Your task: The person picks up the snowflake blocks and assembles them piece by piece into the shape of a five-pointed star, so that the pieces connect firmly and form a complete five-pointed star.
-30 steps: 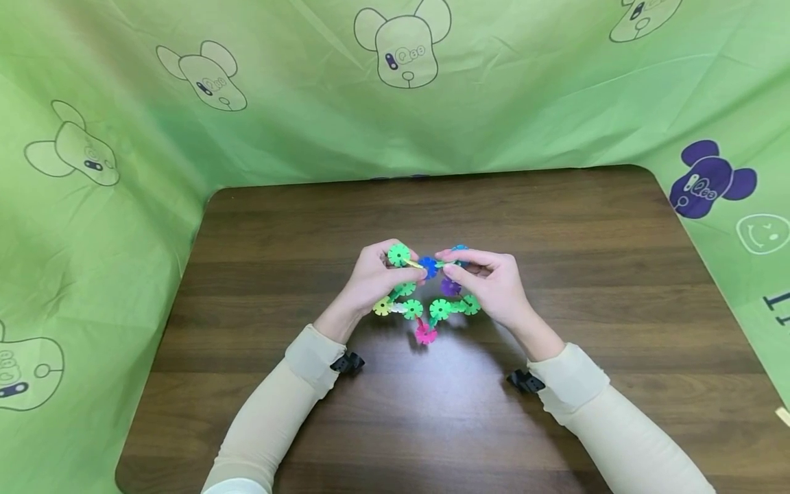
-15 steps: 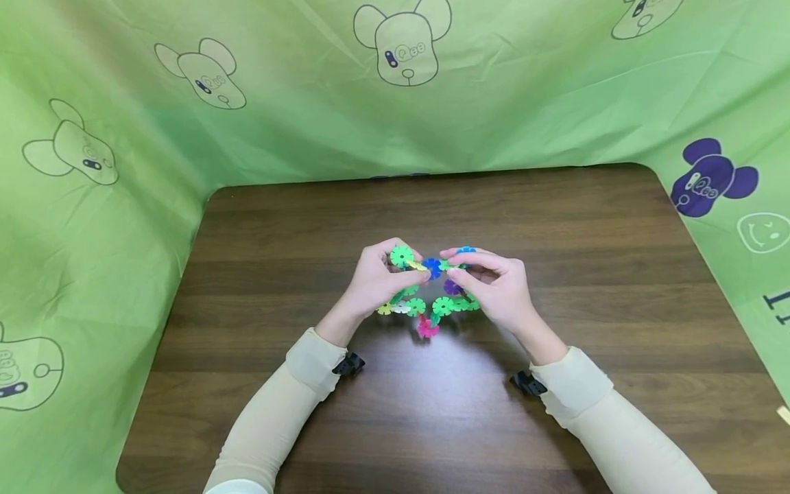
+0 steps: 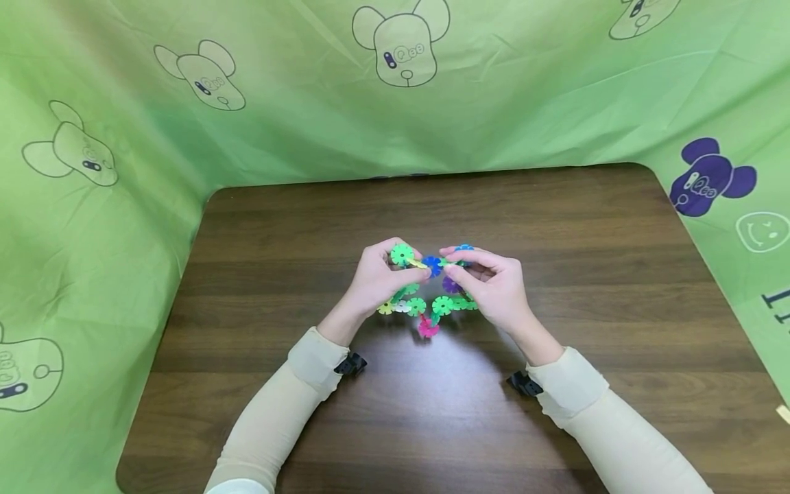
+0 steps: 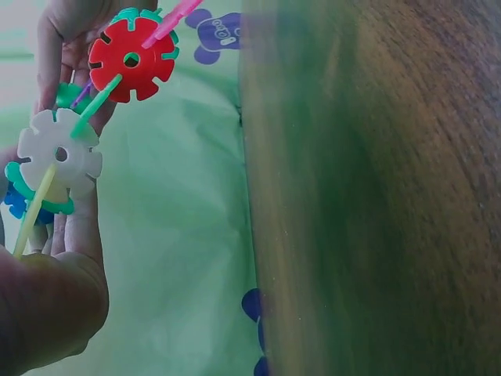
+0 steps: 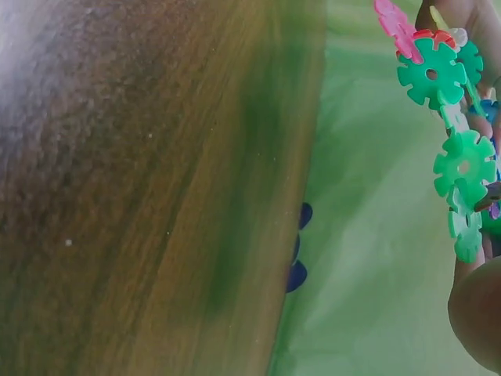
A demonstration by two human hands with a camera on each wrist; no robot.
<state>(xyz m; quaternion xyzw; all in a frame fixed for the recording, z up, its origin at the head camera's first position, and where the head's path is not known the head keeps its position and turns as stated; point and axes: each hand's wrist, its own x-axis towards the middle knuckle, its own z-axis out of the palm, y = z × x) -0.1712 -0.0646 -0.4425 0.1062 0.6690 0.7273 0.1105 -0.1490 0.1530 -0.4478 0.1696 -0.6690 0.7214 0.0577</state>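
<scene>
In the head view a chain of notched plastic snowflake discs is held up over the table between both hands. My left hand (image 3: 378, 280) pinches it at the upper left, thumb at a dark blue disc (image 3: 432, 266) and a thin yellow disc (image 3: 417, 263). A green disc (image 3: 402, 255) sticks up by those fingers. Thumb and fingers of my right hand (image 3: 494, 283) pinch a green disc (image 3: 452, 263) beside the blue one. Below hang a purple disc (image 3: 451, 284) and a pink disc (image 3: 427, 327). The left wrist view shows a red disc (image 4: 125, 66) and a white disc (image 4: 36, 149).
A brown wooden table (image 3: 457, 418) lies under the hands. Green cloth (image 3: 296, 137) printed with bear heads hangs behind it and at both sides. Each wrist carries a small black camera, such as the left wrist camera (image 3: 350, 364).
Both hands and the disc chain have shifted slightly to the right since a second ago. The grips look the same, and the right hand has edged back left in the last half second.
</scene>
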